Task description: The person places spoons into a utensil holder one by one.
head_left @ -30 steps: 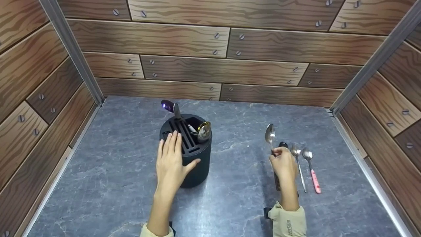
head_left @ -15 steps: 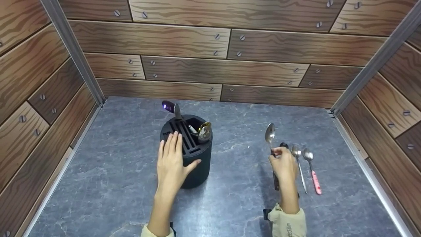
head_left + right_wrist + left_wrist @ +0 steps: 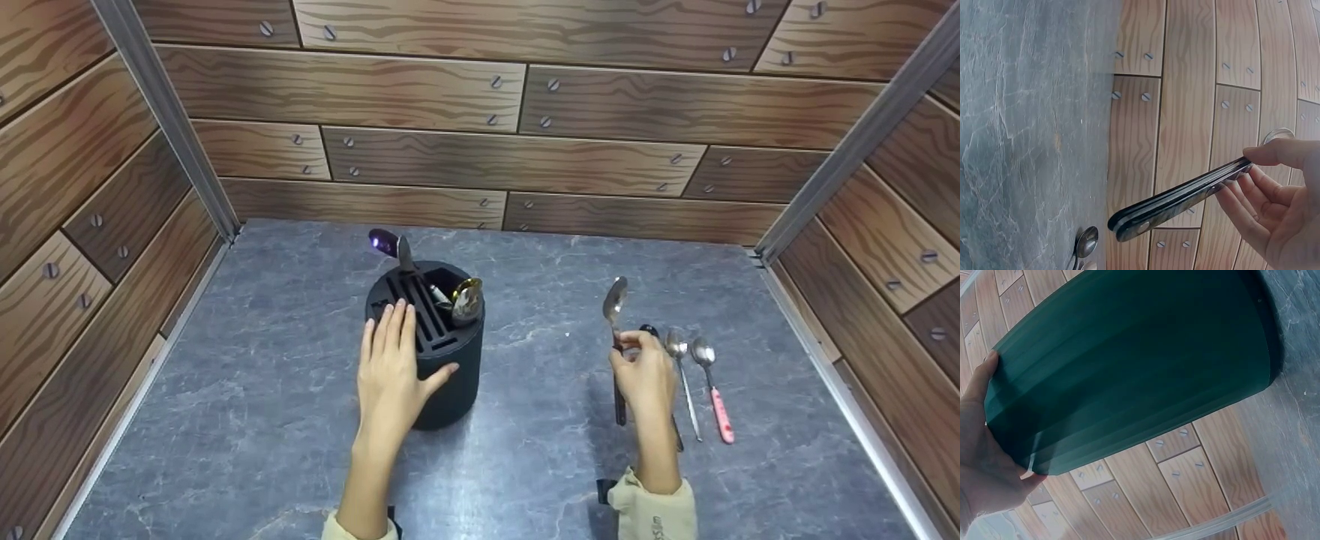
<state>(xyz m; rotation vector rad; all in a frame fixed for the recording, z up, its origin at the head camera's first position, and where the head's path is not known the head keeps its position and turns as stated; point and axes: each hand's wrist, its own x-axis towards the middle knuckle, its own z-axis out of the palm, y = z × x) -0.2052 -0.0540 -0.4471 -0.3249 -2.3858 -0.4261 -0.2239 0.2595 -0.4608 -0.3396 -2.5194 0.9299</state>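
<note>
My left hand [image 3: 390, 375] rests with straight fingers on the rim and side of a dark cylindrical cutlery holder [image 3: 450, 390]. The left wrist view shows the thumb and fingertips spread against the holder's green-looking wall [image 3: 1129, 371]. To the right, my right hand [image 3: 649, 379] pinches a spoon [image 3: 615, 296] near the neck, bowl up and above the table. Its dark riveted handle [image 3: 1179, 197] slants down from the fingers in the right wrist view. Beneath that hand lies a dark-ended utensil [image 3: 649, 330], mostly hidden, so its kind is unclear.
A silver spoon [image 3: 676, 345] and a pink-handled spoon [image 3: 720, 416] lie right of the right hand. In the holder's top stand a purple spoon [image 3: 383, 241] and a gold-edged spoon [image 3: 468, 300], beside narrow slots. Wood-patterned walls [image 3: 420, 90] enclose the grey marbled table [image 3: 300, 300].
My right hand has lifted the spoon slightly and shifted it a little left, uncovering more of the dark utensil below. My left hand and the holder stay in place.
</note>
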